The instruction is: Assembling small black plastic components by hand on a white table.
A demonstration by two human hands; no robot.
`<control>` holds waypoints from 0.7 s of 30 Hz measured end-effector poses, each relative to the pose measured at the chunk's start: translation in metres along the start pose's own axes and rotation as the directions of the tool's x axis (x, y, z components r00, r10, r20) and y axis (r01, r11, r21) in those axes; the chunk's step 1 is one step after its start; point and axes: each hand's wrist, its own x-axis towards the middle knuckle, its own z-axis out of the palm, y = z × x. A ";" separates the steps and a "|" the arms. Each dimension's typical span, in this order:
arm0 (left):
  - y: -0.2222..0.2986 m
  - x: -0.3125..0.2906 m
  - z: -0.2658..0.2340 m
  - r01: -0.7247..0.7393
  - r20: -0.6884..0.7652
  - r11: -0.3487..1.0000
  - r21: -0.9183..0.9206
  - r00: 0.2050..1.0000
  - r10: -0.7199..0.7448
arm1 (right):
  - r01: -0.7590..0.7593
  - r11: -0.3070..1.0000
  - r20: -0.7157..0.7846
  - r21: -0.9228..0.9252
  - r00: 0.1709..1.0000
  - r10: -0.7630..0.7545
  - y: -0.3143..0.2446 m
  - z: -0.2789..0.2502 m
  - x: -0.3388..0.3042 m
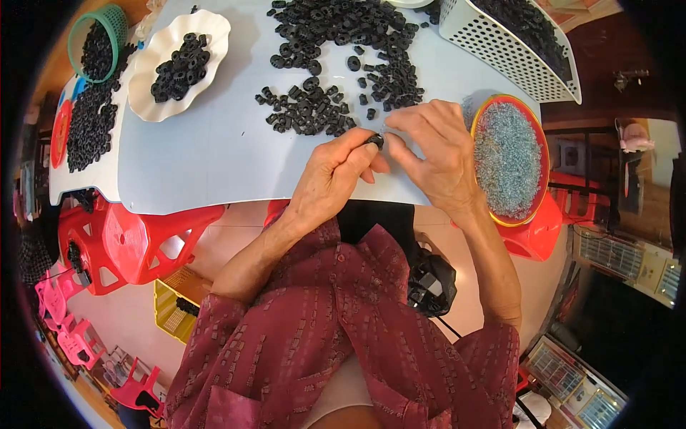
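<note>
Over the near part of the table, my left hand pinches a small black plastic part between thumb and forefinger. My right hand is just to its right, thumb and forefinger drawn together close to the part; whatever is between those fingertips is too small to make out. A loose group of small black parts lies just beyond my left hand. Behind it spreads a bigger pile of rounder black pieces. Next to my right forearm, a red and yellow bowl holds many tiny clear pieces.
A white scalloped dish with black parts stands at the left of the table. A white perforated basket is at the far right, a green basket at the far left. Red stools and a yellow crate stand below.
</note>
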 end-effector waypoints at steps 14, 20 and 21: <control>-0.002 0.001 -0.004 -0.003 0.025 0.998 -0.062 1.000 0.004 | 0.034 0.997 -0.074 -0.062 0.996 -0.039 0.000 0.005 -0.006; 0.000 0.002 -0.004 0.023 0.060 0.996 -0.090 0.998 -0.018 | 0.064 0.992 -0.148 -0.104 0.986 -0.079 -0.003 0.011 -0.008; 0.001 0.002 -0.004 0.039 0.057 0.993 -0.109 0.998 -0.033 | 0.065 0.992 -0.145 -0.110 0.986 -0.081 -0.002 0.011 -0.009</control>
